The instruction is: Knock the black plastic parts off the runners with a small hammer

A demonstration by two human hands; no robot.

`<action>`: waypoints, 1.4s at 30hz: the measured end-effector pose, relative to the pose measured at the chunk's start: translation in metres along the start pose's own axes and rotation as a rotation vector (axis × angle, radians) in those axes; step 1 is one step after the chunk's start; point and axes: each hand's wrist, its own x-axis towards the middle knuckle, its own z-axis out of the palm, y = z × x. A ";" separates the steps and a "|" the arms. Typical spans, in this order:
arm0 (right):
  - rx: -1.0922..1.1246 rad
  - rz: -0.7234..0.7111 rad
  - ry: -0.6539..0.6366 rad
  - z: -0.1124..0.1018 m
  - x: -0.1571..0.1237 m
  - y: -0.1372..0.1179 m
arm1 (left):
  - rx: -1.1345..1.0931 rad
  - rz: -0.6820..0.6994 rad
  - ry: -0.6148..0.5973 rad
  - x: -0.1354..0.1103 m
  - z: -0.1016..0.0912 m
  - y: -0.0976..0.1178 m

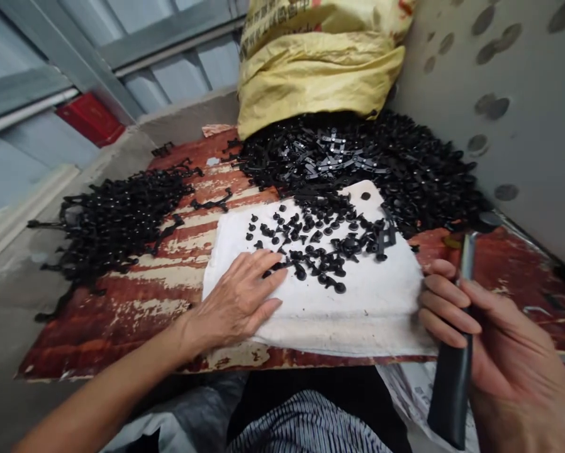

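My right hand (485, 327) is wrapped round a hammer (452, 384) with a black grip and a shiny metal shaft. Its head points away from me, above the right side of the board. My left hand (245, 296) lies with fingers stretched out on a folded white cloth (320, 324). Its fingertips reach the near left edge of a scatter of small black plastic pieces (315, 236), which have round heads and short stems. Whatever lies under those fingertips is hidden.
A worn red-brown board (169, 308) bears everything. Dark linked parts heap up at the left (122, 220). A larger black heap (428, 170) spills from a yellow woven sack (320, 75) at the back. A grey spotted panel (490, 94) borders the right side.
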 end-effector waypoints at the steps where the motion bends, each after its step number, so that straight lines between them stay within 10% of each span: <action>1: 0.000 -0.002 0.018 0.001 0.000 0.000 | 0.012 -0.004 0.027 -0.005 -0.001 -0.002; 8: 0.005 -0.011 0.063 0.000 0.001 0.003 | -0.049 -0.074 0.159 0.003 0.004 -0.006; 15: 0.011 -0.014 0.055 0.000 0.000 0.003 | 0.019 0.021 -0.079 0.039 0.018 0.011; 28: -0.066 0.013 0.172 0.001 0.004 0.002 | -0.012 -0.029 0.011 -0.038 0.016 0.009; 42: -0.263 0.044 0.070 -0.018 0.014 -0.001 | 0.003 -0.240 -0.046 -0.031 0.014 -0.015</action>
